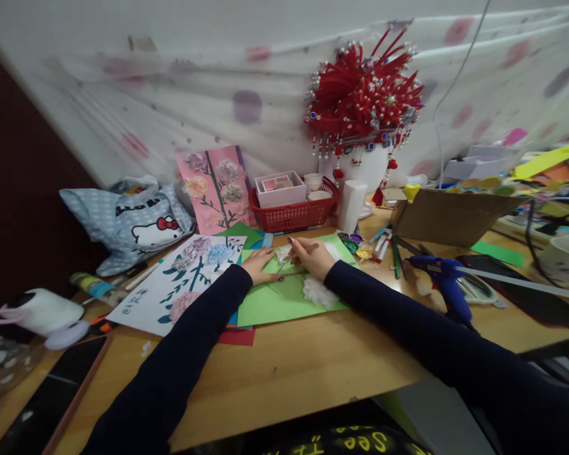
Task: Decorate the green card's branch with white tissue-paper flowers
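Note:
My left hand (258, 265) lies flat with fingers apart on a light green sheet of paper (265, 306), holding it to the table. My right hand (315, 258) is closed in a pinch around a slim brush-like stick (309, 248), its tip low over the sheet. Beneath the right fingers is a white crumpled flower (282, 254). Another white ruffled flower (318, 292) sits beside the right wrist, and a third white piece (332, 251) shows behind that hand. A thin stem line runs across the paper between the hands.
At left lies a white sheet with flowers (171, 287); a pink flower picture (215, 189) leans behind. A red basket (294, 218) and white cylinder (352, 205) stand at the back. Paint cups (353, 246), markers (384, 245) and a blue glue gun (443, 278) are to the right.

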Demonstrator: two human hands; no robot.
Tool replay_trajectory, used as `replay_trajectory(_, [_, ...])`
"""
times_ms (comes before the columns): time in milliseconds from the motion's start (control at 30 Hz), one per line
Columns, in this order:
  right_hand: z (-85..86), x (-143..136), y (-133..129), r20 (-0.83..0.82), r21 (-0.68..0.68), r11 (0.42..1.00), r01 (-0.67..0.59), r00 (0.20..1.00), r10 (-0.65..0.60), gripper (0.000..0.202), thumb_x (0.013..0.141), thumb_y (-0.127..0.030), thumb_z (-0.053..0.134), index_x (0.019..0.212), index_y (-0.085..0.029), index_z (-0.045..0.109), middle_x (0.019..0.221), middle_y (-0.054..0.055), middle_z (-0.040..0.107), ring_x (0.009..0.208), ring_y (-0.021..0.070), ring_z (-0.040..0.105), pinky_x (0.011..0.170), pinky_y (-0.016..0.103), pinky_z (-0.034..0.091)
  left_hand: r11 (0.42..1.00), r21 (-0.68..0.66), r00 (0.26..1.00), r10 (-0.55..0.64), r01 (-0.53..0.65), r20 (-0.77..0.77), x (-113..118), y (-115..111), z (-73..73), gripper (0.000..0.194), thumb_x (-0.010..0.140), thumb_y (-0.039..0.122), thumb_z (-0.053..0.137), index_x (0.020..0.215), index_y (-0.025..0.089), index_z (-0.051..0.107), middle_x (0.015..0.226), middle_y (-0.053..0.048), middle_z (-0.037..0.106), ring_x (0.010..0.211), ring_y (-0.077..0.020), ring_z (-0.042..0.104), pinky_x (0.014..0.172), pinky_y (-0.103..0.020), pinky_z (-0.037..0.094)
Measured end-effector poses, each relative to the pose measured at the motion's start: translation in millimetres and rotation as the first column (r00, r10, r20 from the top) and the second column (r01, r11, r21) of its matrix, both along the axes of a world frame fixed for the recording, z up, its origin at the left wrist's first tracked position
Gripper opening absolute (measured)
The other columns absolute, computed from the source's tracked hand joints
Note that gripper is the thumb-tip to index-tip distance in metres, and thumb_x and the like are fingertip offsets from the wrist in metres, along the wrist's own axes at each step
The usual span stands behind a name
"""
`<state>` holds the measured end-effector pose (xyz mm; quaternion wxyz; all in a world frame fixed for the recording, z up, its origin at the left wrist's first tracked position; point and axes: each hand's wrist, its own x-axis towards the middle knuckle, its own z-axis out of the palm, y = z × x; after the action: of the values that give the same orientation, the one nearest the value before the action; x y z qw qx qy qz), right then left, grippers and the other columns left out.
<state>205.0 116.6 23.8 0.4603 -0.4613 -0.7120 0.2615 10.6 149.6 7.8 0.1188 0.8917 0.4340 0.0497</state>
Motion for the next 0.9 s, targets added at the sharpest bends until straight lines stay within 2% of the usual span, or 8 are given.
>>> replay_trajectory(133, [12.4, 15, 1, -0.184, -0.05, 0.998, 0.045, 0.981, -0.054, 0.054, 0.083, -0.064, 0.033, 0.064, -0.017, 0.052, 0.047, 0.003, 0.059, 0.038, 0.0126, 0.056, 0.04, 0.023, 0.046, 1.0, 0.0, 1.0, -0.004, 0.004, -0.005, 0, -3, 5.2, 0.086, 0.07, 0.061, 0.056, 0.134, 0.007, 0.036, 0.144, -0.019, 0.03, 0.134, -0.0309, 0.024, 0.11, -0.039, 0.019])
replay_trajectory(300, [27.0, 34, 1, -0.416, -0.054, 0.996, 0.073, 0.905, -0.089, 0.055, 0.071, -0.069, 0.048, 0.058, -0.016, 0.053, 0.04, 0.002, 0.055, 0.031, 0.0111, 0.05, 0.035, 0.023, 0.043, 0.999, -0.023, 0.998, -0.032, 0.031, -0.048, -1, -9, 14.1, 0.084, 0.067, 0.058, 0.06, 0.132, 0.008, 0.039, 0.143, -0.019, 0.032, 0.133, -0.0311, 0.027, 0.109, -0.039, 0.02])
replay_trajectory(433, [37.2, 38, -4, -0.445, -0.01, 0.996, 0.088, 0.892, -0.083, 0.054, 0.073, -0.068, 0.048, 0.055, -0.017, 0.051, 0.038, 0.001, 0.054, 0.032, 0.0111, 0.05, 0.035, 0.023, 0.043, 0.998, -0.034, 0.996, -0.049, 0.047, -0.069, 1, -12, 19.6, 0.083, 0.065, 0.056, 0.064, 0.129, 0.008, 0.042, 0.142, -0.02, 0.034, 0.132, -0.0308, 0.029, 0.109, -0.039, 0.021])
replay_trajectory(533, [43.6, 38, -9, -0.437, 0.02, 0.995, 0.096, 0.896, -0.078, 0.054, 0.073, -0.069, 0.047, 0.055, -0.018, 0.049, 0.037, 0.0, 0.052, 0.032, 0.0113, 0.05, 0.035, 0.024, 0.043, 0.996, -0.077, 0.996, -0.056, 0.051, -0.064, -6, -10, 32.9, 0.077, 0.065, 0.051, 0.065, 0.126, 0.008, 0.046, 0.14, -0.019, 0.038, 0.13, -0.0288, 0.033, 0.108, -0.037, 0.023])
replay_trajectory(600, [46.3, 38, -11, -0.431, 0.042, 0.994, 0.099, 0.9, -0.071, 0.054, 0.073, -0.069, 0.048, 0.055, -0.018, 0.05, 0.038, 0.0, 0.052, 0.033, 0.0114, 0.051, 0.036, 0.024, 0.044, 0.997, -0.082, 1.0, -0.007, 0.007, 0.004, -18, -7, 49.4, 0.07, 0.068, 0.049, 0.061, 0.124, 0.009, 0.049, 0.137, -0.016, 0.044, 0.127, -0.026, 0.04, 0.106, -0.034, 0.027])
replay_trajectory(700, [48.0, 39, -13, -0.435, 0.066, 0.993, 0.093, 0.899, -0.055, 0.054, 0.072, -0.069, 0.049, 0.056, -0.018, 0.053, 0.039, 0.0, 0.053, 0.034, 0.0114, 0.051, 0.037, 0.024, 0.044, 0.99, -0.037, 0.978, 0.143, -0.139, 0.154, -49, -4, 78.8, 0.063, 0.067, 0.051, 0.058, 0.116, 0.011, 0.056, 0.122, -0.012, 0.058, 0.111, -0.0233, 0.054, 0.096, -0.031, 0.039])
replay_trajectory(800, [48.9, 40, -13, -0.456, 0.085, 0.993, 0.087, 0.889, -0.039, 0.053, 0.071, -0.068, 0.051, 0.056, -0.017, 0.055, 0.039, 0.001, 0.054, 0.034, 0.0116, 0.051, 0.036, 0.025, 0.043, 0.958, -0.112, 0.957, 0.273, -0.262, 0.101, -82, -4, 98.1, 0.05, 0.065, 0.046, 0.059, 0.101, 0.012, 0.064, 0.097, -0.008, 0.068, 0.089, -0.0205, 0.062, 0.08, -0.027, 0.046])
replay_trajectory(900, [50.6, 43, -12, -0.455, 0.097, 0.989, 0.109, 0.889, -0.053, 0.051, 0.072, -0.066, 0.052, 0.057, -0.017, 0.057, 0.039, 0.001, 0.055, 0.034, 0.0121, 0.051, 0.036, 0.025, 0.043, 0.94, -0.206, 0.962, 0.269, -0.273, -0.049, -100, -4, 99.9, 0.041, 0.059, 0.042, 0.065, 0.09, 0.015, 0.069, 0.077, -0.003, 0.068, 0.074, -0.0172, 0.061, 0.068, -0.023, 0.045])
